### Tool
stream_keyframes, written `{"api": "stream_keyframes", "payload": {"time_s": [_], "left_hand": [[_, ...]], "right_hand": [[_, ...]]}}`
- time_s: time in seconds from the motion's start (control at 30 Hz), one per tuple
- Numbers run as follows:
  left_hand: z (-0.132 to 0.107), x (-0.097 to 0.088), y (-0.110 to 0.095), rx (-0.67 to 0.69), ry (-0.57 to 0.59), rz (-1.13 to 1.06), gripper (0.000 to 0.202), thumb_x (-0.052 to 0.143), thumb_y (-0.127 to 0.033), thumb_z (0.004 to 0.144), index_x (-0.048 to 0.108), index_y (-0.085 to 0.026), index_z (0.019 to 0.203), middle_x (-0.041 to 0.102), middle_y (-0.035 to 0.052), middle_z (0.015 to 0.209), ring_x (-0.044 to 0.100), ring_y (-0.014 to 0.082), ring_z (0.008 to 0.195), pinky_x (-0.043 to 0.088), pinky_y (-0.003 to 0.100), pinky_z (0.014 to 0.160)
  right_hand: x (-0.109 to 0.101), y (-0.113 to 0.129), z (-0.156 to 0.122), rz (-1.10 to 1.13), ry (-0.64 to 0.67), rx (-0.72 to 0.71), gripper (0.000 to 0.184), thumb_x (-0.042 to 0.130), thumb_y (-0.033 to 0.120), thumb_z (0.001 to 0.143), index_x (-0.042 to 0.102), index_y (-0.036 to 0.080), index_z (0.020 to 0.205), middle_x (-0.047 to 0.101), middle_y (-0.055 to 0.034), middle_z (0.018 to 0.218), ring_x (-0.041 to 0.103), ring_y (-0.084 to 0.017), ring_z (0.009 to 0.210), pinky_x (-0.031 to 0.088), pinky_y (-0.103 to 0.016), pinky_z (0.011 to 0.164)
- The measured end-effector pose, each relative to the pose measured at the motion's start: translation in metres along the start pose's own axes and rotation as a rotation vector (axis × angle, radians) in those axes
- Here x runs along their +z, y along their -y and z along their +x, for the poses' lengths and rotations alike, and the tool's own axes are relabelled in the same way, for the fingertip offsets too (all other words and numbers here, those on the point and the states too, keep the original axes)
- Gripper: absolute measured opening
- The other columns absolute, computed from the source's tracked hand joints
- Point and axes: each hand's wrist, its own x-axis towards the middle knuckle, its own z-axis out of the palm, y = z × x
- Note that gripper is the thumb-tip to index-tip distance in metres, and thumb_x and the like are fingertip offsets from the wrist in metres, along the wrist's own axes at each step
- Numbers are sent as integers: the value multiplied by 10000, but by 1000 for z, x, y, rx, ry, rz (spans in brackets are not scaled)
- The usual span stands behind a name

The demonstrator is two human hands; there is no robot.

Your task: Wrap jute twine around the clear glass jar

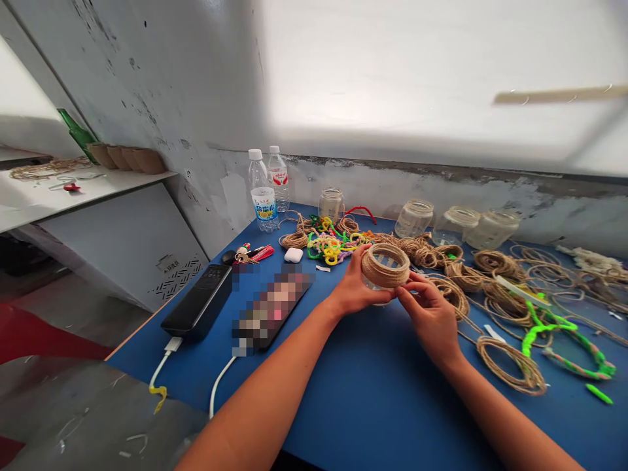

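Observation:
A glass jar [377, 285] is held over the blue table, its mouth tipped toward me. Brown jute twine [385, 276] winds around its neck and upper part; the lower glass is bare. My left hand [354, 288] wraps around the jar's left side. At the jar's right side, my right hand [430, 317] pinches thumb and fingertips together against the twine. Whether a loose twine end lies between those fingers is too small to make out for certain. Coils of jute twine [454, 294] lie just beyond and to the right of my right hand.
Several glass jars [415, 219] stand along the wall. Colourful pipe cleaners [328, 248] lie behind my left hand, green ones [564, 327] at right. A phone [279, 307], a black power bank [199, 301], an earbud case [293, 255] and plastic bottles [263, 196] are at left.

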Motion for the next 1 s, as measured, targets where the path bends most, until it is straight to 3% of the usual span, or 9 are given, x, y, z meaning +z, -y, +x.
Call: {"api": "stream_keyframes", "payload": {"time_s": [0.37,0.6,0.8,1.0], "left_hand": [[-3,1,-10,18,-17,47,948,762,-277,627,216,-245,1401,351,97,1452,404,242,1345,319,406,1178],[-4,1,-10,18,-20,55,941,780,-310,617,239,-253,1385,280,94,1487,324,255,1403,278,403,1202],[-3,1,-14,-1,-36,34,842,766,-280,597,287,-215,1287,398,100,1388,420,248,1316,336,394,1153],[-2,2,-10,26,-35,28,827,767,-286,602,286,-226,1272,431,83,1352,437,235,1299,340,368,1143]], "right_hand": [[-1,1,0,-31,6,-8,291,695,476,772,682,188,818,638,-118,1192,589,-266,1145,516,-429,922],[-1,1,0,-8,18,8,277,701,458,773,679,187,823,628,-112,1206,600,-252,1124,522,-402,907],[-2,-3,1,-28,27,-14,296,694,472,775,672,180,819,619,-116,1229,577,-257,1163,476,-413,969],[-2,-7,2,89,90,96,323,709,494,757,658,179,805,611,-117,1284,571,-271,1200,431,-424,1032]]}}
